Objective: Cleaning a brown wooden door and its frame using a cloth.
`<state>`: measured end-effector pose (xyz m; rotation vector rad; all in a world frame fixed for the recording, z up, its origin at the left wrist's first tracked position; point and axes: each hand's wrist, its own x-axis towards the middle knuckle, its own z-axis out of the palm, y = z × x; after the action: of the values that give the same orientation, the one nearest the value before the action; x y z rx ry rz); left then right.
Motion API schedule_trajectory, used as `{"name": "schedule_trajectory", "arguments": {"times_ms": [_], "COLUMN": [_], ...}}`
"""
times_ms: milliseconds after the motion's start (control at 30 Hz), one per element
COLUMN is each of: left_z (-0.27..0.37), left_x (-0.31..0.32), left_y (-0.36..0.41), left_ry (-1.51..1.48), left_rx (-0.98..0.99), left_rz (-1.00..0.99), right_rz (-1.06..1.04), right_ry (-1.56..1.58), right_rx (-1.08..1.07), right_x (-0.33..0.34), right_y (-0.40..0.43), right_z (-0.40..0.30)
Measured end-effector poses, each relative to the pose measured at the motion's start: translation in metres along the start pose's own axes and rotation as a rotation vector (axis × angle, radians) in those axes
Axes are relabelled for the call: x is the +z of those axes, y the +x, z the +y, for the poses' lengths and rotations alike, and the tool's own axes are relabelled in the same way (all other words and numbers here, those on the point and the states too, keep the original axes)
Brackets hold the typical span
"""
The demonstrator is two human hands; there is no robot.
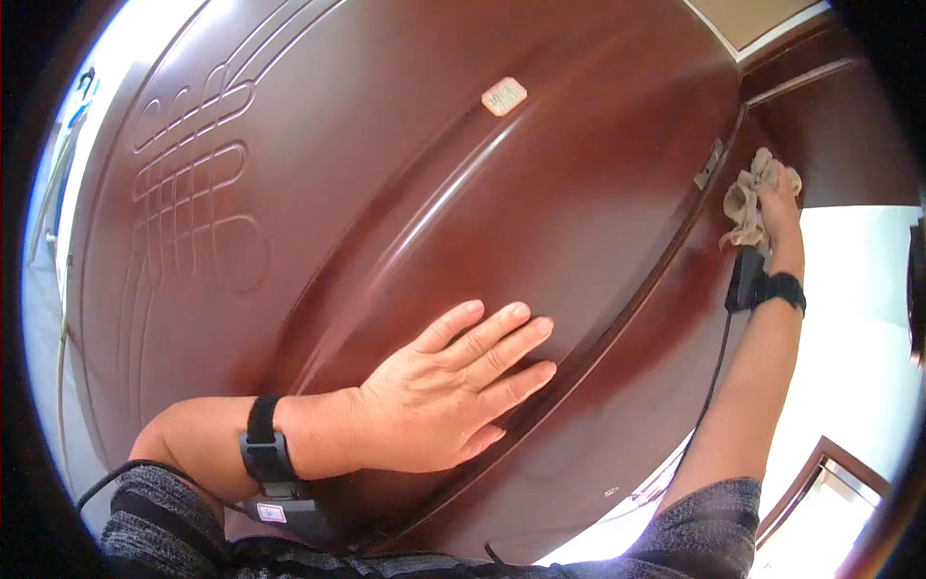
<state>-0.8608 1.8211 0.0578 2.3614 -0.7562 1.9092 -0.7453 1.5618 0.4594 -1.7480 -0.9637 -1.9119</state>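
Observation:
A reddish-brown door (347,166) with embossed looping lines and a long raised ridge fills most of the view. My left hand (441,398) lies on its surface near the edge, back up and fingers spread, holding nothing. Stretched out to the far right, my right hand (781,210) grips a crumpled beige cloth (746,203). The cloth rests against the brown door frame (680,340), near its upper corner. Part of the right hand's fingers is hidden by the cloth folds.
A pale label (504,96) with writing sticks to the door. A small metal plate (708,165) sits at the door's edge. White wall (846,311) lies beyond the frame, and another brown frame (825,470) shows at lower right. Cables (712,391) run from both wrist straps.

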Motion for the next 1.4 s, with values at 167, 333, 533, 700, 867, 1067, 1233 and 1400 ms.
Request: {"name": "schedule_trajectory", "arguments": {"times_ms": [167, 333, 533, 700, 867, 1067, 1233, 1400], "left_z": [-0.004, -0.004, 0.005, 0.033, 0.095, 0.172, 0.228, 0.273], "left_x": [0.007, 0.011, 0.015, 0.01, 0.012, 0.04, 0.035, -0.001], "left_y": [0.002, -0.008, -0.027, -0.064, -0.075, -0.123, -0.147, -0.148], "left_ry": [0.027, 0.005, 0.028, 0.053, 0.06, 0.169, 0.194, 0.208], "left_rx": [-0.026, -0.001, 0.018, -0.117, -0.251, -0.6, -0.796, -0.964], "left_rz": [-0.064, -0.019, -0.013, -0.115, -0.16, -0.217, -0.324, -0.324], "right_rz": [-0.107, -0.108, -0.87, -0.635, -0.104, 0.12, -0.52, -0.709], "right_ry": [-0.199, -0.069, -0.498, -0.575, -0.153, -0.261, 0.535, 0.58], "right_rx": [-0.31, -0.652, -0.629, -0.569, -0.78, -0.866, -0.56, -0.906], "right_x": [0.02, 0.014, -0.011, -0.017, -0.051, -0.014, -0.005, -0.027], "right_y": [-0.045, -0.219, -0.487, -0.459, -0.207, -0.294, -0.546, -0.684], "right_z": [-0.012, -0.036, -0.106, -0.032, 0.111, 0.073, -0.025, -0.041]}}
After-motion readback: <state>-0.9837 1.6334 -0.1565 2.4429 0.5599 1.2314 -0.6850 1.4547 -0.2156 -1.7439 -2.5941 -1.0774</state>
